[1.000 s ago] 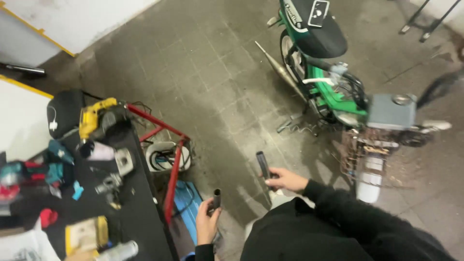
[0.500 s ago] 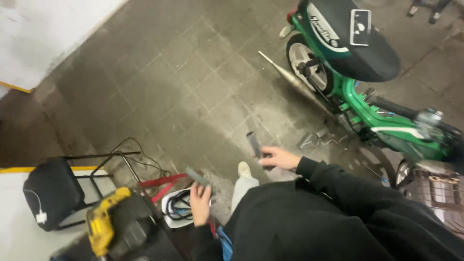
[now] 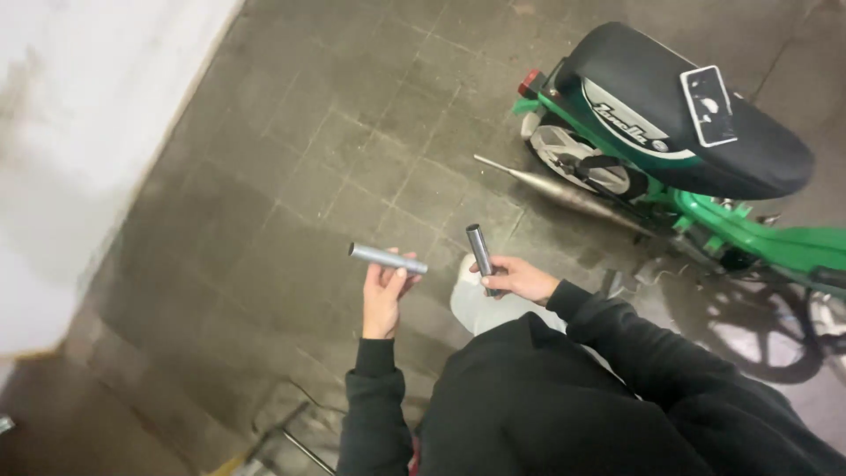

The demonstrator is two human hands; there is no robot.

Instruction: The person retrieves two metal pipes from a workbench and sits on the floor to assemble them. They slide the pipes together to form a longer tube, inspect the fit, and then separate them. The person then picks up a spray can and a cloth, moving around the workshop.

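left hand [image 3: 384,295] grips a short grey metal tube [image 3: 388,258]; right hand [image 3: 518,277] grips a darker metal tube [image 3: 480,251]; both tubes look stiff, smooth, likely slippery, best held mid-length.

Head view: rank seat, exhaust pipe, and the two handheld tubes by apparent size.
1. Seat, largest.
2. Exhaust pipe, long and thin.
3. Left tube and right tube: look about alike and lie at different angles, so no ranking between them.

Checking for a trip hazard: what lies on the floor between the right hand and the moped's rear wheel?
Head view: only bare grey floor tiles and the long exhaust pipe between right hand and rear wheel.
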